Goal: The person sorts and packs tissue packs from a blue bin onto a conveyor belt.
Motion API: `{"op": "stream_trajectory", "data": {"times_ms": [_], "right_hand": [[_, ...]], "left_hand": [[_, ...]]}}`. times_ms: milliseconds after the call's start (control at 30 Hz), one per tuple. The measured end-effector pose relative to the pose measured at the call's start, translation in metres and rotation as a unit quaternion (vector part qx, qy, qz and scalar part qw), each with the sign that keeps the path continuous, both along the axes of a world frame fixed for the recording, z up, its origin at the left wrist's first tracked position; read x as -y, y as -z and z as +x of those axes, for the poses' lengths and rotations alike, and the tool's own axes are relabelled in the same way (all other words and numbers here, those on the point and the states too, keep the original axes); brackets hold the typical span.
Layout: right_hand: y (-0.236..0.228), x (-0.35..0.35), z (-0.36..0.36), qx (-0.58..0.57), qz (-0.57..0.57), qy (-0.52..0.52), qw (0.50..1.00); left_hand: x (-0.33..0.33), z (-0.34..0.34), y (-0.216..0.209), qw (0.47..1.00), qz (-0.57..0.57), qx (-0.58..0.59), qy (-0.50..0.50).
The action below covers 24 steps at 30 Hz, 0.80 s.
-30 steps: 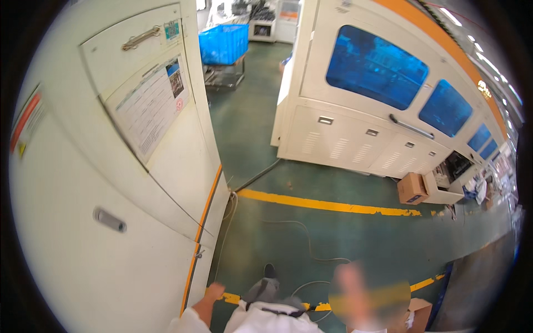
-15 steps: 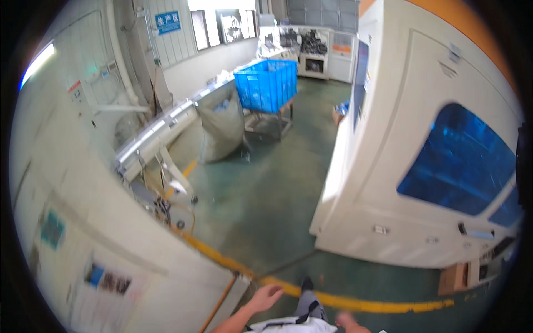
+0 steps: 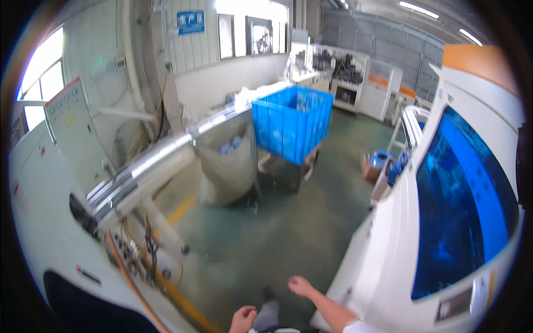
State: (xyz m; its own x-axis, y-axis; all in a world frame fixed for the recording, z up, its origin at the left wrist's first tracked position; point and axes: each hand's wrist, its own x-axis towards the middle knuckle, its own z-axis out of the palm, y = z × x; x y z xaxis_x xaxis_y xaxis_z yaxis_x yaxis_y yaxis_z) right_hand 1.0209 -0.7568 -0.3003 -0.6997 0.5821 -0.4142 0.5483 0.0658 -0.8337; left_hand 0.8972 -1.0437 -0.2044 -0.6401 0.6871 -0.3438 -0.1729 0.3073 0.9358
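My right hand (image 3: 300, 286) hangs in front of me over the green floor, its fingers loosely curled with nothing seen in them. Low and to its left, my left hand (image 3: 242, 320) is beside my leg, fingers also curled and no object showing. Neither hand touches anything. Ahead stands a large blue plastic crate (image 3: 293, 125) on a metal stand, its contents mostly hidden by the walls. Left of it a pale woven sack (image 3: 227, 172) stands open, with bluish pieces in its mouth.
On the right is a white machine (image 3: 383, 252) with a blue-tinted window. A conveyor (image 3: 161, 147) runs along the left side, near a pale cabinet (image 3: 53, 213). Past the crate, a cardboard box (image 3: 371, 167) sits on the floor. More machinery (image 3: 347, 77) stands at the back.
I have moved forward, so the crate and sack appear closer. My right hand has swung forward and my left hand has dropped back toward my body.
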Motion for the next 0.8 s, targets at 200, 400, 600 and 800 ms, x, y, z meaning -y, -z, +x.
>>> {"op": "stream_trajectory", "data": {"times_ms": [200, 400, 600, 800], "right_hand": [[-0.024, -0.213, -0.044, 0.075, -0.173, 0.119, 0.975], [-0.013, -0.43, -0.094, 0.049, -0.174, 0.313, 0.932], [-0.09, -0.716, -0.27, -0.089, 0.048, 0.362, 0.927], [-0.324, -0.966, -0.521, -0.254, 0.268, 0.243, 0.897]], "left_hand": [[-0.303, -0.208, -0.143, 0.994, 0.017, -0.06, 0.093], [-0.561, -0.356, -0.193, 0.967, 0.07, -0.118, 0.214], [-0.68, -0.469, -0.126, 0.989, -0.029, -0.098, 0.102], [-0.758, -0.589, -0.098, 0.997, 0.0, 0.001, -0.076]]}}
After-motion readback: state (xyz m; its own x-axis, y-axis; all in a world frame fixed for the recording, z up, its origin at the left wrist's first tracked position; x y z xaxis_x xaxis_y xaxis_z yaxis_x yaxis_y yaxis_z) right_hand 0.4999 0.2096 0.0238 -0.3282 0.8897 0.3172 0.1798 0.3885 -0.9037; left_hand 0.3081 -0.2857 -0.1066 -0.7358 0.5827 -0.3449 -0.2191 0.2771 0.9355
